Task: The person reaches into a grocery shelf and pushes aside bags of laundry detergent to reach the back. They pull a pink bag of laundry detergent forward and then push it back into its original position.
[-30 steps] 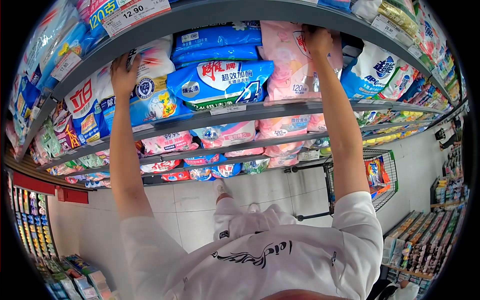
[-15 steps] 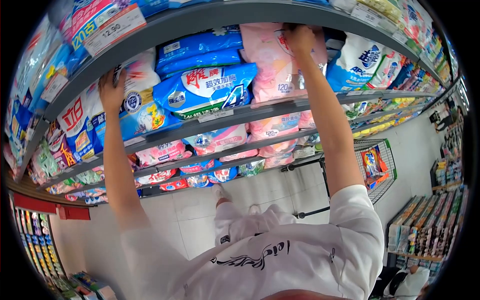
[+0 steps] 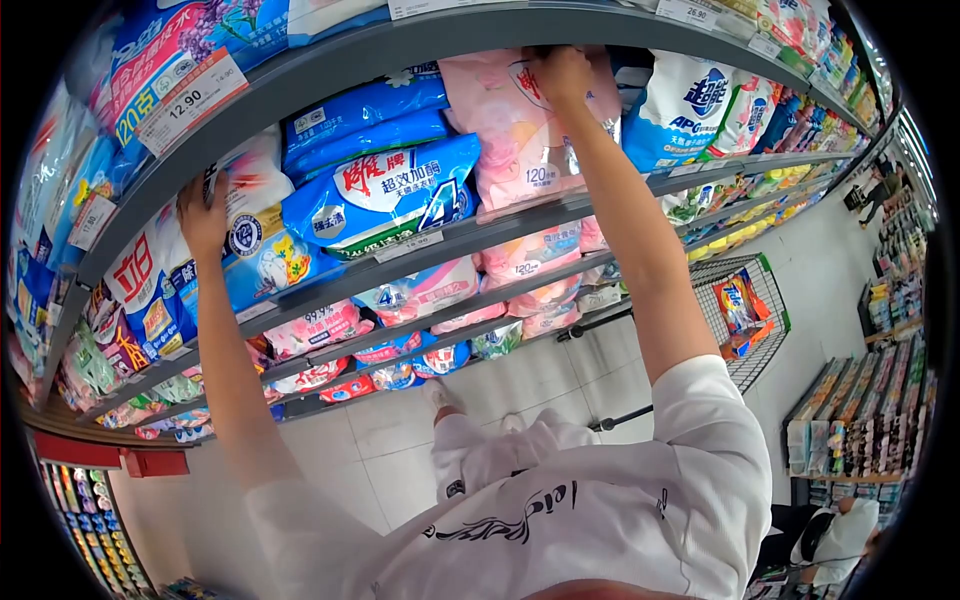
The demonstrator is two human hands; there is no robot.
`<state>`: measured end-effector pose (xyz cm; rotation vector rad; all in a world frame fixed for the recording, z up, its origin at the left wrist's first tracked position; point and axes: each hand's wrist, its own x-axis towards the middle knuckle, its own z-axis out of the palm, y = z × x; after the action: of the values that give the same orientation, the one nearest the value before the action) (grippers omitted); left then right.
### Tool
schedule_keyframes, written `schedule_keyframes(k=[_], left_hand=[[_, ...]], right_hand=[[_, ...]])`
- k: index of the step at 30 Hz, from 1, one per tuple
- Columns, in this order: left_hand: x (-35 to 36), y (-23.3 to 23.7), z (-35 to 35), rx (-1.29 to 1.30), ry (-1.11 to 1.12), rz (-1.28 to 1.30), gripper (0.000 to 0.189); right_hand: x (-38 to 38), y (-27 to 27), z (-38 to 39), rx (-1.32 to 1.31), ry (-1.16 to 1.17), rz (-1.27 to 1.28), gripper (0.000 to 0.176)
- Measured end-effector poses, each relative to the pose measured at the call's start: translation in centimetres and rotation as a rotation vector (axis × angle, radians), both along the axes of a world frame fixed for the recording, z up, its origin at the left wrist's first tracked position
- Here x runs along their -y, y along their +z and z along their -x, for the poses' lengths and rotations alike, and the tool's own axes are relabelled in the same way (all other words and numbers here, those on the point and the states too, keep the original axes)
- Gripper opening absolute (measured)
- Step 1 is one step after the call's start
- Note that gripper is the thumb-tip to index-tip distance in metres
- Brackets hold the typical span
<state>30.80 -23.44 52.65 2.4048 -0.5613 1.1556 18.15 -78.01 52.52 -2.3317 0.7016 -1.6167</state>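
My right hand (image 3: 563, 76) is at the top of a pink bag of laundry detergent (image 3: 515, 145), its fingers curled against the bag's upper edge and partly lost in shadow under the shelf above. My left hand (image 3: 205, 215) rests against a white-and-blue detergent bag (image 3: 262, 225), fingers stretched upward and darkened by shadow. Between the hands, a blue detergent bag (image 3: 390, 190) with a large "4" leans at the front of the shelf, with other blue bags (image 3: 360, 130) stacked behind it.
Right of the pink bag stands a white-and-blue bag (image 3: 690, 110). A shopping cart (image 3: 785, 345) holding an orange Tide bag (image 3: 742, 305) is at my right. Price tags (image 3: 190, 102) line the shelf edges. Another person (image 3: 835, 540) is at the lower right, near display racks (image 3: 855, 420).
The view has shifted, so the shelf's bags sit a little further left and the cart appears slightly higher. Both hands keep about the same places on the bags.
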Motion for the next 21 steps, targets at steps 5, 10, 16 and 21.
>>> schedule_keyframes(k=[5,10,16,21], left_hand=[[-0.1,-0.2,-0.2,0.001,-0.006,0.008,0.052],[-0.3,-0.4,-0.5,-0.008,0.012,0.009,0.053],[-0.4,-0.5,-0.8,0.013,0.014,-0.017,0.053],[-0.5,-0.5,-0.8,0.000,0.018,-0.021,0.053]], right_hand=[[0.4,0.0,-0.5,-0.041,-0.027,-0.060,0.048],[-0.5,1.3,0.7,-0.071,0.014,-0.173,0.038],[-0.6,1.6,0.6,-0.036,-0.017,-0.213,0.034],[0.5,1.2,-0.1,-0.046,0.004,-0.231,0.049]])
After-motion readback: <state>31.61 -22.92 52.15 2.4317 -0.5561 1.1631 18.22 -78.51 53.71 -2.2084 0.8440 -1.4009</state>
